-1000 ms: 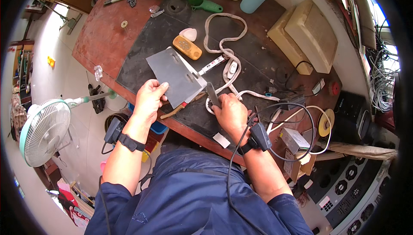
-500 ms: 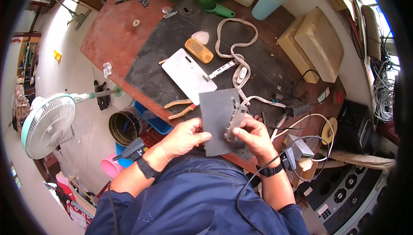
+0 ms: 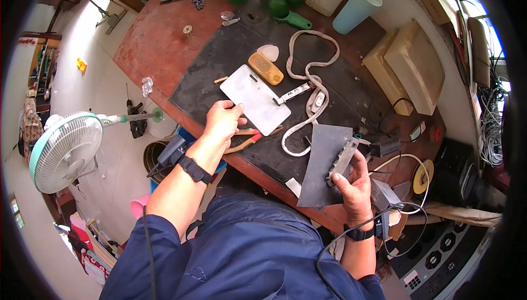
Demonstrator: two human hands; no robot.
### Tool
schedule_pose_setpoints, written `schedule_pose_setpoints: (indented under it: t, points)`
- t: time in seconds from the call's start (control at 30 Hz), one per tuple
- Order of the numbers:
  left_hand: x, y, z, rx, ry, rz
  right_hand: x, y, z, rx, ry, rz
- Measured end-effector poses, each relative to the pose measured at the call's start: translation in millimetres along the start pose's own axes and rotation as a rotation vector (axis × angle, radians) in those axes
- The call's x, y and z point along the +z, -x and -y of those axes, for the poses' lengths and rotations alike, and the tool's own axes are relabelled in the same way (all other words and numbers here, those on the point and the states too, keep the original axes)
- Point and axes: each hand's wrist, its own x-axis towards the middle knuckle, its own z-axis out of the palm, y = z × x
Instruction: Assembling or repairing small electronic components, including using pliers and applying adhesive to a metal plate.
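- Held in the right hand (image 3: 355, 187), over the front edge of the bench (image 3: 148, 47): the dark sheet (image 3: 321, 158) and, across its right side, a strip (image 3: 346, 156); pinched together under the thumb, with fingers curled behind.
- Near the left hand (image 3: 222, 123): the white board (image 3: 255, 102), flat on the black mat (image 3: 211, 75); fingers half bent at its lower left edge, touching or just short of it, hard to tell from this angle.
- Could drop the strip down the sheet's face by easing the thumb.
- Could crease the sheet by gripping only one side, or scratch it with the strip's teeth.
- Could knock the pliers (image 3: 250, 140), just below the left hand, or shove the marker (image 3: 295, 93), by dragging the board sideways.
- Sheet: thin, matt, straight-edged, stiff-looking.
- Strip: narrow, grey, metallic-looking, toothed along one edge.
- Board: smooth, pale, round-cornered, slotted.
- Pliers: curved tan handles, touched with red.
- Mat: dusty, scuffed; bench: worn red-brown.
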Motion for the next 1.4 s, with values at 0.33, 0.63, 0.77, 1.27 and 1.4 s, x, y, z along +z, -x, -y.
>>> schedule_pose_setpoints:
  t: [0.33,0.63,0.77,1.27,1.4]
  points:
    - [-48.7,8.8,-8.9,0.171,0.242,0.123,10.5,-5.4,-1.7,0.044,-0.056,0.044]
    - [-180.6,56.6,17.5,0.246,0.762,0.098,31.9,-14.6,1.6,0.034,-0.055,0.123]
    - [-222.1,82.7,86.1,0.246,0.882,-0.007,48.2,-13.7,0.4,0.03,-0.02,0.209]
    - [-214.6,248.9,403.5,-0.228,1.108,-0.467,89.4,19.6,-41.7,0.197,0.202,0.587]
    - [-239.8,243.5,385.8,-0.247,1.153,-0.58,117.4,32.5,-58.7,0.239,0.246,0.619]
